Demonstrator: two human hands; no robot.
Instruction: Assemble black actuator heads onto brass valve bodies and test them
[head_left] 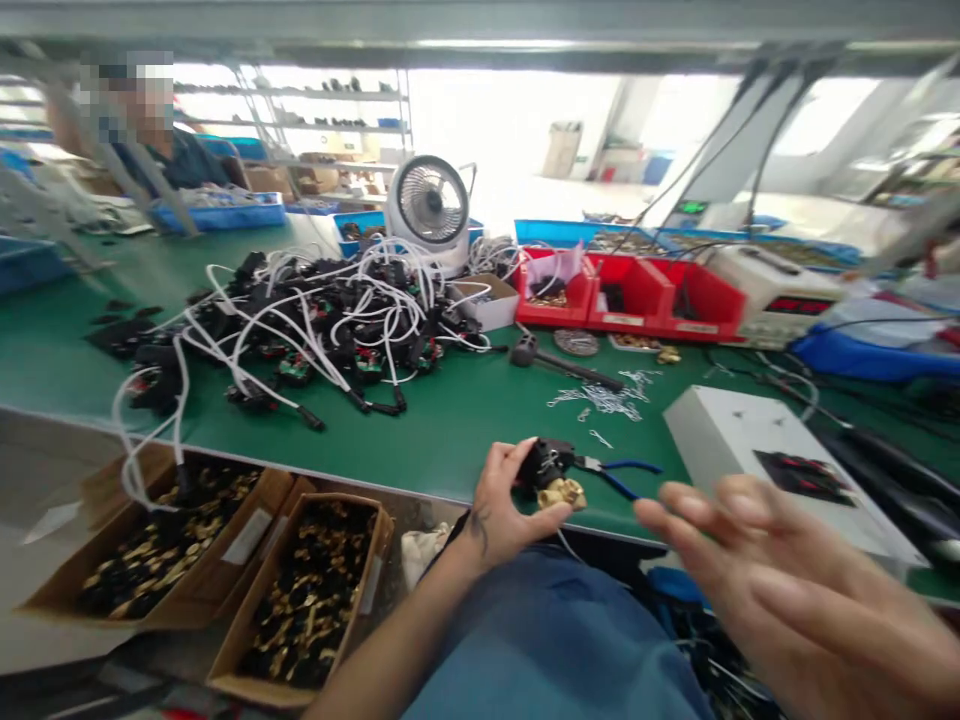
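Observation:
My left hand (504,505) grips a small black and brass part (553,478) at the near edge of the green table (450,420). Blue-handled pliers (619,472) lie on the table right beside that part. My right hand (787,575) is raised close to the camera at the lower right, fingers spread and blurred, holding nothing. A scatter of small metal clips (604,398) lies beyond the pliers.
A heap of black parts with white cables (315,320) covers the table's left. A fan (430,205), red bins (637,292), a white box (765,450) and a meter (780,290) stand around. Cardboard boxes of brass parts (300,600) sit below. Another person (150,130) sits far left.

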